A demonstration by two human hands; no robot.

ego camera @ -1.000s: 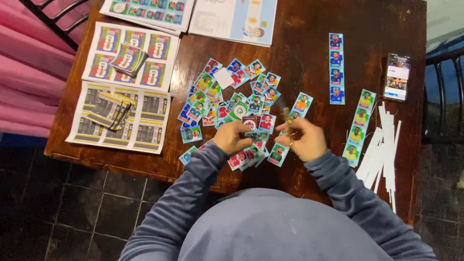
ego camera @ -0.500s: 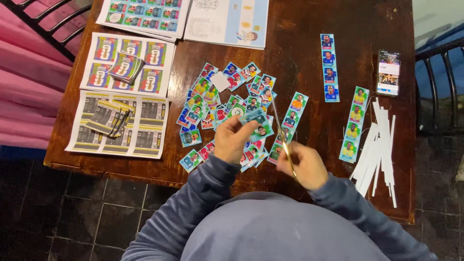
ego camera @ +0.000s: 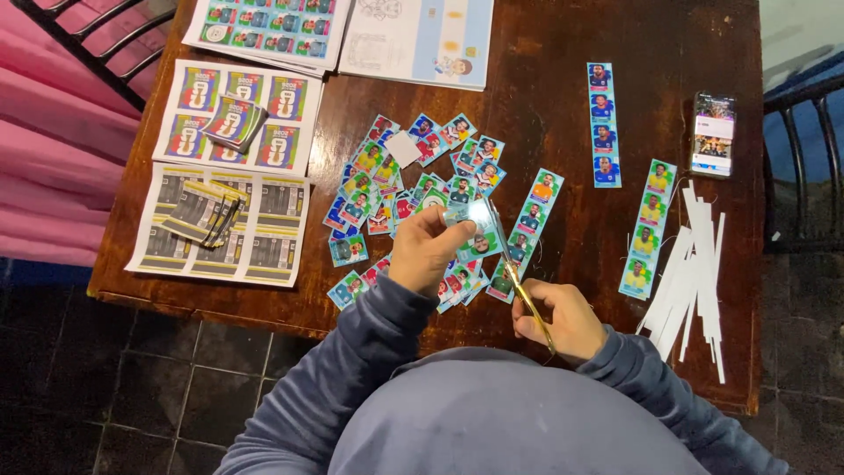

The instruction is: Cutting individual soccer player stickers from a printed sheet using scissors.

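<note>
A small picture card is pinched between the fingers of the left hand, above the loose pile of cut cards at the middle of the table. Yellow-handled scissors are gripped in the closed right hand, blades touching the card. White paper strips are heaped near the right edge, printed sheets by the left edge.

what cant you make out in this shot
Head view:
- Left hand hides most of the small card it pinches.
- Right hand covers the scissors handles.
- Phone screen: too small.
- Top printed sheets: cut off by the top edge.
</note>
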